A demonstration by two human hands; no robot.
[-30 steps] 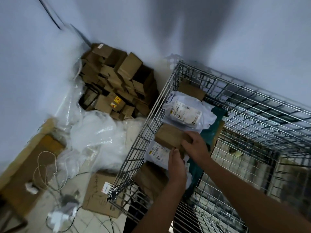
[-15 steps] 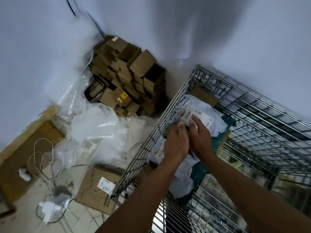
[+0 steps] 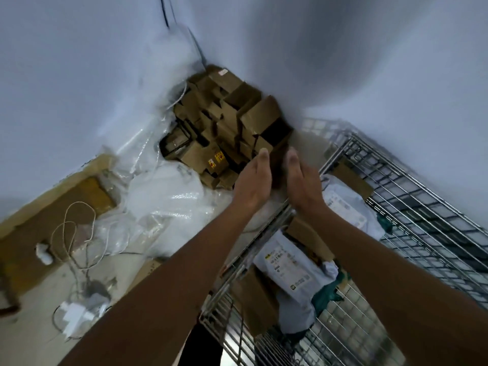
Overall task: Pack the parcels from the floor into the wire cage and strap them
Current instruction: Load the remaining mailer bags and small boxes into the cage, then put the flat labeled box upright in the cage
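Brown cardboard boxes [image 3: 232, 128] piled in the corner, beside the silver wire cage [image 3: 412, 196]. My left hand [image 3: 253, 180] and right hand [image 3: 301, 180] reach out flat-fingered, empty; next up, clamp one box.

head view looks steeply down, close over the wire cage [image 3: 412, 186] rim

Dim, cool, bluish light is filling the room and its source is not showing. A broad soft shadow is falling across the wall [image 3: 330, 48] above the cardboard boxes [image 3: 232, 128]. Small glints are showing on the clear plastic sheeting [image 3: 169, 199] and the wire cage [image 3: 422, 207]. Motion blur is smearing the whole frame, and wide-angle distortion is bending the wall corner and stretching both forearms
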